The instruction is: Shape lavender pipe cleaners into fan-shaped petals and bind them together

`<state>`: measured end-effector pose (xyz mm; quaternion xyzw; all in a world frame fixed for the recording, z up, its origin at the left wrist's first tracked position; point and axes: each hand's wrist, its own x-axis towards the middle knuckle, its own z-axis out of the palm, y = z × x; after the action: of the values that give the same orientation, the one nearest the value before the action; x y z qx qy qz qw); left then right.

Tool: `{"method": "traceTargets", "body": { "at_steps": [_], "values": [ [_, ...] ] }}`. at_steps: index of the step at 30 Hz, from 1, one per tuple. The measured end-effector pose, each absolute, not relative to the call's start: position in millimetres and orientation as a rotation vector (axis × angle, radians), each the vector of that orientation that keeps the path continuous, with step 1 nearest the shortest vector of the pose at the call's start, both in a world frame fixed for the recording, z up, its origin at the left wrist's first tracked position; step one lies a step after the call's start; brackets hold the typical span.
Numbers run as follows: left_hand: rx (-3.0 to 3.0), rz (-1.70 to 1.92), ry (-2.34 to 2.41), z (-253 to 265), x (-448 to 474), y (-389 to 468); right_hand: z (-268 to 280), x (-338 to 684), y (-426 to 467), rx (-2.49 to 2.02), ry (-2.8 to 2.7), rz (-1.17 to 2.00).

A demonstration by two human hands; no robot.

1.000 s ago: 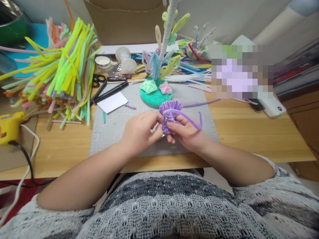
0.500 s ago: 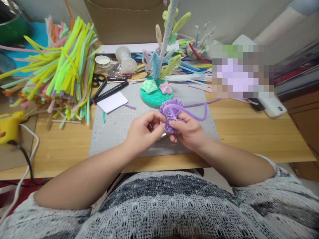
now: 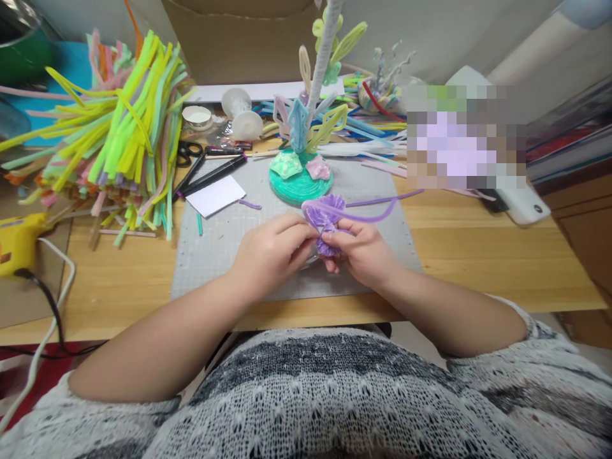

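The right hand [image 3: 367, 256] grips a purple bow [image 3: 326, 220] between thumb and fingers; the left hand [image 3: 268, 252] pinches it at its narrow middle. The bow is held above a grey mat [image 3: 217, 258], in front of a round green base [image 3: 300, 191]. A loose purple strand [image 3: 377, 216] arcs rightward from it. Containers: one green can [image 3: 26, 60], rear left, contents too dark to identify; one clear packet [image 3: 222, 135] beside a white spool [image 3: 241, 115], contents indistinct.
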<state>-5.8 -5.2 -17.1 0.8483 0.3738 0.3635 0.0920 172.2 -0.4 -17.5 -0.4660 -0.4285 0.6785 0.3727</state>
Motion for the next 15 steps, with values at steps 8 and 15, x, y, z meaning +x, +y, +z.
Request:
{"method": "traceTargets", "body": {
  "at_steps": [8,15],
  "values": [
    [2.863,0.787,1.161,-8,-9,-6,-18,171,-1,-1.28,-1.199,1.736],
    [2.758,0.388,1.417,-3,-2,-11,-19,168,-2,-1.315,-1.448,1.604]
  ]
}}
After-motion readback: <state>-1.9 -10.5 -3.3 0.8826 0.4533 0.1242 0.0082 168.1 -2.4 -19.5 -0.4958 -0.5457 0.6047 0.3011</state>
